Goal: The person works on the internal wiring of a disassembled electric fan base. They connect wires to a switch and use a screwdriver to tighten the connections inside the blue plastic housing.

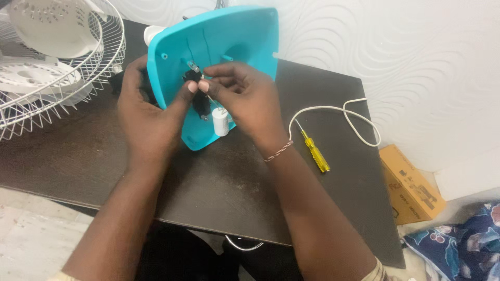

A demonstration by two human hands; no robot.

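Your left hand (148,112) clasps the teal base (213,67), tilting it steady, so your right hand (245,96) can pinch a wire (208,96) above the capacitor (221,120).

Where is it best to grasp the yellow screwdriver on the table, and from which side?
Grip the yellow screwdriver by its thick yellow handle, coming from above. It lies flat on the dark table with the thin shaft pointing away, and the white cord passes near the tip, so the handle end is probably freer.
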